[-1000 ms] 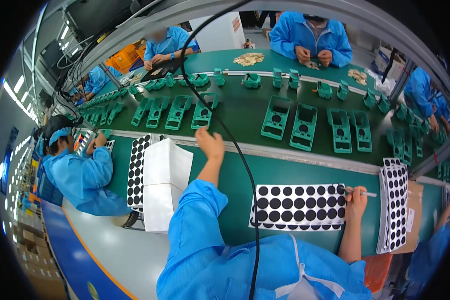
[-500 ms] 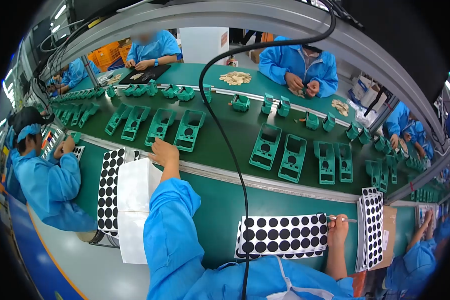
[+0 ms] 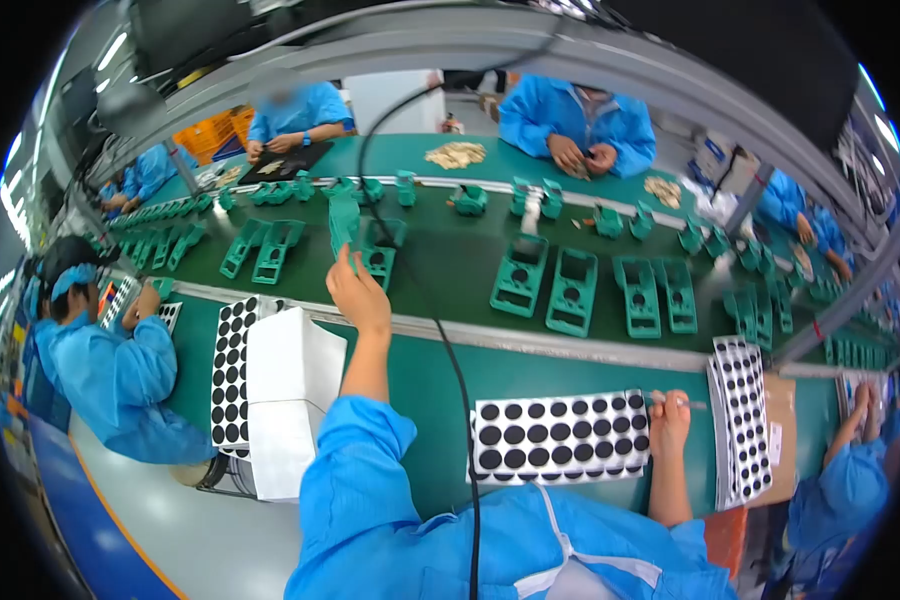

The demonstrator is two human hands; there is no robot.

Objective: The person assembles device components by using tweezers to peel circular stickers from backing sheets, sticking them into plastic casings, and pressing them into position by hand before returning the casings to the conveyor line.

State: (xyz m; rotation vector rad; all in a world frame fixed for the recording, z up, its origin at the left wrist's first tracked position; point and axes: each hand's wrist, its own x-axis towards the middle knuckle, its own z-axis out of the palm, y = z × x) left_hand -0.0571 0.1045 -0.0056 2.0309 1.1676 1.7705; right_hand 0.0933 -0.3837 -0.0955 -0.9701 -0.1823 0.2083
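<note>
My left hand (image 3: 362,295) grips the lower end of a green plastic housing (image 3: 344,222), which is tilted up off the dark green belt (image 3: 440,270). Another green housing (image 3: 381,256) lies just to its right, partly behind the hanging cable. My right hand (image 3: 669,424) is closed on a thin pen-like tool (image 3: 692,404), beside the right edge of a white sheet of black round stickers (image 3: 560,432). The tool's tip reaches the sheet's upper right corner.
More green housings (image 3: 519,277) stand along the belt. Sticker sheets (image 3: 740,425) lie at the right, and folded white paper (image 3: 282,400) at the left. A black cable (image 3: 450,370) hangs in front. Co-workers (image 3: 110,350) sit at the left and across the belt.
My left hand has taken hold of a housing and lifted it off the belt. The camera view has shifted. My right hand stays by the sheet with the tool.
</note>
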